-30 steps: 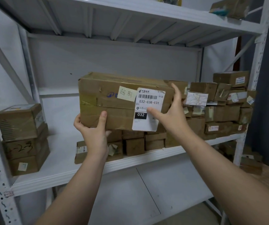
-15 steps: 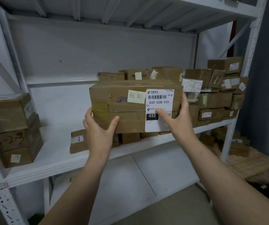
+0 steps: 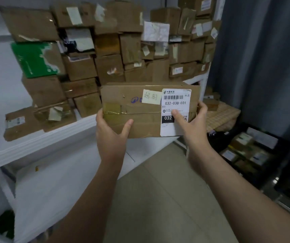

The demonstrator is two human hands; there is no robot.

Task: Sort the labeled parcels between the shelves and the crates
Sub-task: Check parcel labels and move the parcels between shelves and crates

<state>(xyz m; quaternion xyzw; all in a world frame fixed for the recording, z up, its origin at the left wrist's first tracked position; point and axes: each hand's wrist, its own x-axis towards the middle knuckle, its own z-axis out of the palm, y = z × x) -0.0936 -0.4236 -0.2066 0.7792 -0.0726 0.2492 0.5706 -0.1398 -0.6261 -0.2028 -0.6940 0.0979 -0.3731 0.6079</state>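
Parcel (image 3: pixel 140 109) up before me, left hand (image 3: pixel 110 135) gripping its lower left corner, right hand (image 3: pixel 193 127) clasping the right end, my thumb on the 032 label (image 3: pixel 174 106).

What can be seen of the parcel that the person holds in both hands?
The parcel is a flat, oblong brown cardboard box, worn and sealed with tape. Its broad face is toward the camera, roughly level. A white shipping label with barcode reads 032-038-E01 and 032; a pale handwritten note sits beside it. The left hand grips the lower left corner, the right hand the right end, thumb on the label.
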